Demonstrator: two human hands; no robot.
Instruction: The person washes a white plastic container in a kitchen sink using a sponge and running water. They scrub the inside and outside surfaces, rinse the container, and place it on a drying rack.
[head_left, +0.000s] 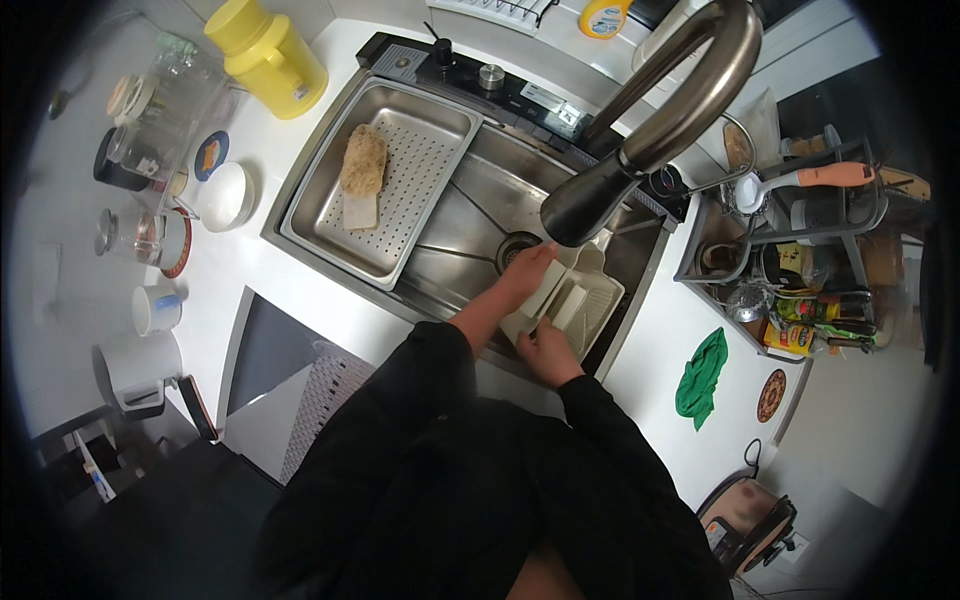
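Observation:
Below the dark head of the pull-out faucet (589, 199), my left hand (531, 276) is on a pale rectangular plastic piece (545, 289). My right hand (550, 352) grips the near edge of the same pale plastic ware. A ribbed, cream-coloured plastic tray (604, 296) lies beside it in the right part of the steel sink (502, 172). The drain (517, 247) is just left of my left hand. In the perforated steel pan (420, 150) at the sink's left lie a tan loofah-like scrubber (364, 161) and a pale sponge or block (361, 212).
A yellow jug (274, 64), a white bowl (226, 196) and a white mug (157, 310) stand left. On the right counter lie a green cloth (701, 381) and a patterned coaster (771, 395), near a grey rack (814, 232) of utensils and condiments. The faucet arches over the sink.

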